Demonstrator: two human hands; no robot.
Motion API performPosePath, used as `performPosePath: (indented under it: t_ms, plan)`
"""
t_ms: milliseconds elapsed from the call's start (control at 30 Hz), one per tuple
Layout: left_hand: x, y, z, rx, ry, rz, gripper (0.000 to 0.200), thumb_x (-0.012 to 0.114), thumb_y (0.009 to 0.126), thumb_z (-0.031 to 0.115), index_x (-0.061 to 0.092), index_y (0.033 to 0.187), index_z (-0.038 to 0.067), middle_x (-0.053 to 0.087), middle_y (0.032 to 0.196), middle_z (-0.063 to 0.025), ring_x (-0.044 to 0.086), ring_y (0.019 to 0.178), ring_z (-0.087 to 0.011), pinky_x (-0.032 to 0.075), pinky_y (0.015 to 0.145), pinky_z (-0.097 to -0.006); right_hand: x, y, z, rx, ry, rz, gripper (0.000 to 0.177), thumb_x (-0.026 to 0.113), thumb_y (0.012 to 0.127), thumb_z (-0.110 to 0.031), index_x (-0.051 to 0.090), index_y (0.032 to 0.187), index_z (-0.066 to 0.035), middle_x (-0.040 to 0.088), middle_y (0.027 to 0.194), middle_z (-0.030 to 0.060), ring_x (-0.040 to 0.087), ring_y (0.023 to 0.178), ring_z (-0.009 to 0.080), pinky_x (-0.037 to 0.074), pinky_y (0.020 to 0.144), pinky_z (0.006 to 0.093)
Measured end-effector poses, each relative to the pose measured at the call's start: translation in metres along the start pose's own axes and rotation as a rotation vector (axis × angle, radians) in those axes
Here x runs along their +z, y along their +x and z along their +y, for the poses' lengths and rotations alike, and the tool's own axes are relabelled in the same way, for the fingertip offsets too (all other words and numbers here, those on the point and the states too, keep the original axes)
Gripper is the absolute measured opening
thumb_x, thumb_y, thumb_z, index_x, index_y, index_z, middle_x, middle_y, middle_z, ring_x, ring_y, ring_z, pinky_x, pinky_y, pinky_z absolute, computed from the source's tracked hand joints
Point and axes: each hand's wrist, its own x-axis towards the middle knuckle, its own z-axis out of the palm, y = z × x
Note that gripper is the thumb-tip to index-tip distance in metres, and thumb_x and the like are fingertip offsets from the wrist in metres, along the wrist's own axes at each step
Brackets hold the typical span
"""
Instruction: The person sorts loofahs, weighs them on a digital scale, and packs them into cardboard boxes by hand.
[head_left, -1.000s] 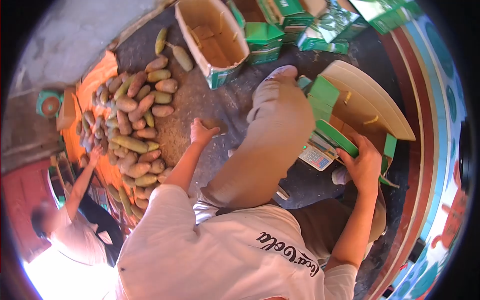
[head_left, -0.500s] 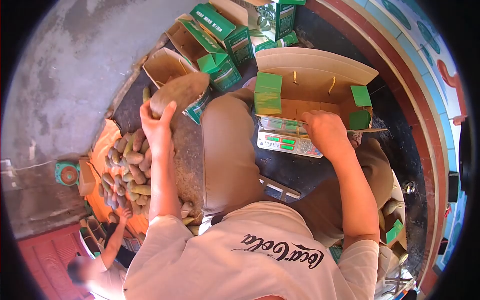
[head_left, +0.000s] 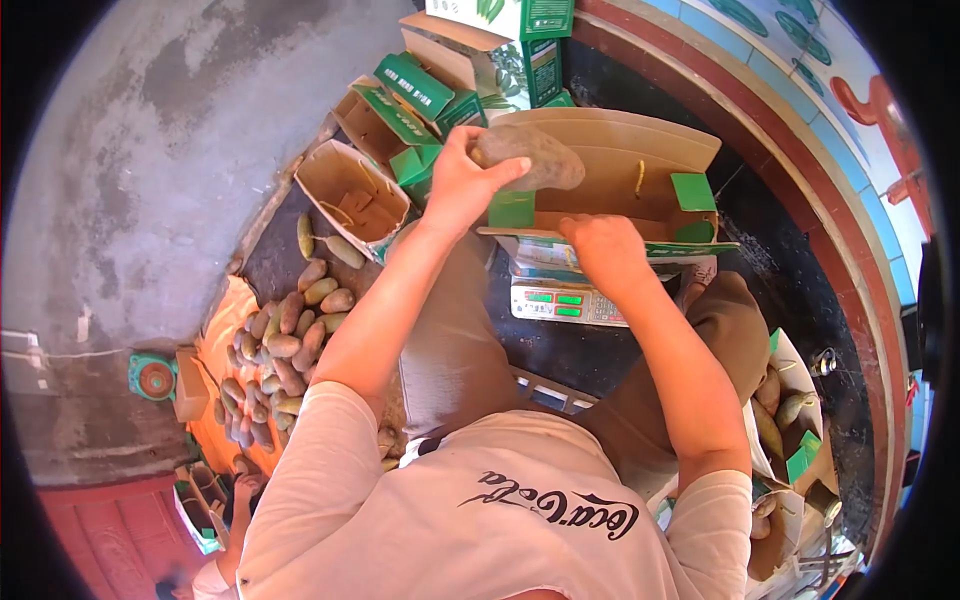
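My left hand [head_left: 462, 190] grips a large oblong brownish-green vegetable [head_left: 545, 160], a little blurred, by one end. It overlaps the left part of an open cardboard box [head_left: 610, 211] with green end flaps and yellow cord inside. The box stands over a digital scale [head_left: 562, 302] with lit green displays. On the box's near edge, my right hand [head_left: 608, 247] has its fingers closed over the front cardboard.
Many similar vegetables [head_left: 285, 345] lie piled at the left on an orange sheet [head_left: 212, 362]. An open carton [head_left: 352, 200] and several green cartons [head_left: 412, 85] stand at the upper left. More vegetables fill a box [head_left: 805, 440] at the right. A person's arm [head_left: 242, 500] shows at the lower left.
My left hand has carried the vegetable rightward, from above the open carton to over the box. My right hand stays at the box's near edge. The view has shifted slightly.
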Motion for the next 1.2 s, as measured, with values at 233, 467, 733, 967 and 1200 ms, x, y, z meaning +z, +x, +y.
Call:
performPosePath:
  t_ms: [233, 467, 733, 967, 1200]
  plan:
    - [0.036, 0.013, -0.025, 0.014, 0.486, -0.216, 0.073, 0.083, 0.060, 0.037, 0.053, 0.113, -0.004, 0.061, 0.108, -0.0219, 0.061, 0.100, -0.0318, 0.048, 0.086, -0.0364, -0.007, 0.002, -0.003, 0.068, 0.043, -0.093, 0.014, 0.060, 0.073, -0.005, 0.062, 0.087, -0.008, 0.066, 0.080, 0.0100, 0.066, 0.078, 0.0284, 0.053, 0.068, 0.0398]
    - [0.048, 0.014, -0.041, -0.063, 0.458, -0.399, 0.044, 0.075, 0.074, 0.027, 0.062, 0.105, -0.001, 0.067, 0.095, -0.0163, 0.065, 0.084, -0.0240, 0.051, 0.076, -0.0329, -0.006, 0.003, -0.002, 0.070, 0.056, -0.071, 0.012, 0.059, 0.075, -0.004, 0.062, 0.086, -0.008, 0.065, 0.079, 0.0109, 0.067, 0.076, 0.0286, 0.053, 0.066, 0.0389]
    - [0.038, -0.001, -0.033, -0.001, 0.222, -0.329, 0.029, 0.066, 0.085, 0.017, 0.062, 0.110, 0.002, 0.068, 0.100, -0.0119, 0.066, 0.089, -0.0194, 0.051, 0.080, -0.0319, -0.007, 0.006, -0.004, 0.089, 0.010, -0.108, 0.008, 0.057, 0.078, -0.007, 0.063, 0.083, -0.009, 0.066, 0.081, 0.0095, 0.067, 0.080, 0.0267, 0.053, 0.069, 0.0363]
    - [0.019, -0.011, -0.039, 0.118, 0.045, -0.126, 0.021, 0.065, 0.084, 0.011, 0.064, 0.102, 0.001, 0.068, 0.092, -0.0104, 0.065, 0.081, -0.0152, 0.052, 0.074, -0.0287, -0.010, 0.006, -0.004, 0.084, -0.008, -0.106, 0.008, 0.057, 0.077, -0.008, 0.061, 0.084, -0.009, 0.065, 0.079, 0.0090, 0.066, 0.079, 0.0264, 0.053, 0.067, 0.0366]
    - [-0.038, -0.040, -0.025, 0.259, -0.165, 0.320, 0.015, 0.056, 0.090, -0.002, 0.064, 0.101, 0.003, 0.064, 0.098, -0.0026, 0.060, 0.089, -0.0088, 0.049, 0.077, -0.0243, -0.006, 0.004, -0.004, 0.074, -0.005, -0.103, 0.008, 0.058, 0.076, -0.007, 0.060, 0.084, -0.008, 0.064, 0.079, 0.0095, 0.065, 0.078, 0.0264, 0.052, 0.067, 0.0366]
